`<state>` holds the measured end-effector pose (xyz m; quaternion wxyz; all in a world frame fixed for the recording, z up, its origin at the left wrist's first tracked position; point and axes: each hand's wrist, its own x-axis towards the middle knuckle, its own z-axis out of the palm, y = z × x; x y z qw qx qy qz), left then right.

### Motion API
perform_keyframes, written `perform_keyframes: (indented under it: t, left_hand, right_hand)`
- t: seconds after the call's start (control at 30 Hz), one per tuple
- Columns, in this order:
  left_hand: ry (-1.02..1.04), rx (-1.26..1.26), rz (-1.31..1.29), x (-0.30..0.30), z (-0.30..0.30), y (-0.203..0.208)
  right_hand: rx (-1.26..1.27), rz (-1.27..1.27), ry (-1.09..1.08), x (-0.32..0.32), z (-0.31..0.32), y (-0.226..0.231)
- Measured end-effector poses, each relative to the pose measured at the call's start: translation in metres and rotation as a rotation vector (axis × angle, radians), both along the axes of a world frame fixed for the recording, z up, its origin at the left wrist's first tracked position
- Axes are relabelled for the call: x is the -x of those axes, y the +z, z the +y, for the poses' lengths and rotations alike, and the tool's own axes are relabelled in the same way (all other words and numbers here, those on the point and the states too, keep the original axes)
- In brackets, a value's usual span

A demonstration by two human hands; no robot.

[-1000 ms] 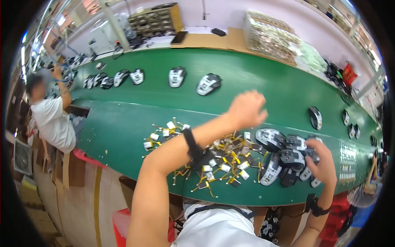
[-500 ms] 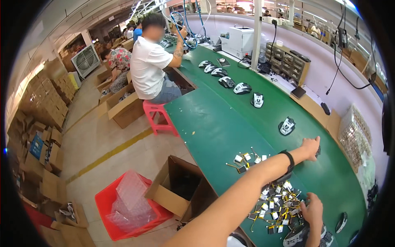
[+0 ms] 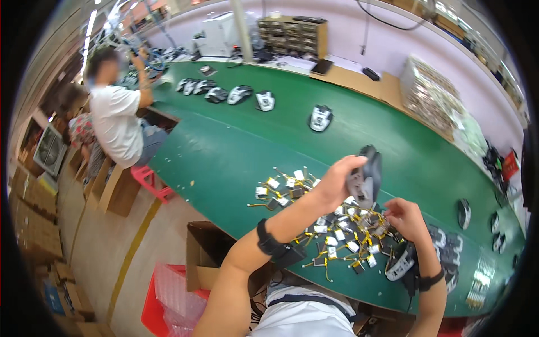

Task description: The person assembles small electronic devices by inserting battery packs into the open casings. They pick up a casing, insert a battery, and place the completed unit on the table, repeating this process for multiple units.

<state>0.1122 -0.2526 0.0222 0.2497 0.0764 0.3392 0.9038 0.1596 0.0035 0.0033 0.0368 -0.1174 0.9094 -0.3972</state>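
My left hand (image 3: 336,184) grips a black-and-grey computer mouse (image 3: 369,175), tilted up above the green table (image 3: 224,143). Below it spreads a pile of small silver battery packs with yellow tape and thin wires (image 3: 342,233). At the right edge of this pile my right hand (image 3: 405,218) has its thumb and fingers drawn together; whatever is between them is too small to make out. Just under the right hand lies another mouse (image 3: 401,263), with more grey mouse parts (image 3: 446,247) beside the right forearm.
Several mice stand in a line toward the far left, the nearest mouse (image 3: 320,118) apart from them. More mouse parts (image 3: 464,213) lie at right. A seated person (image 3: 118,118) works at the far left. A cardboard box (image 3: 202,253) and a red bin (image 3: 154,314) stand below the table edge.
My left hand has come back from the far side of the table and now holds a mouse up over the batteries. My right hand stays by the pile. The view has swung right.
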Motion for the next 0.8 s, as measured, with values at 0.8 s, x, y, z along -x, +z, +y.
perform_keyframes:
  t: [0.8]
  left_hand:
    - [0.058, -0.113, -0.007, -0.046, 0.02, 0.002]
  right_hand:
    - [0.692, -0.059, -0.026, -0.043, -0.016, 0.028]
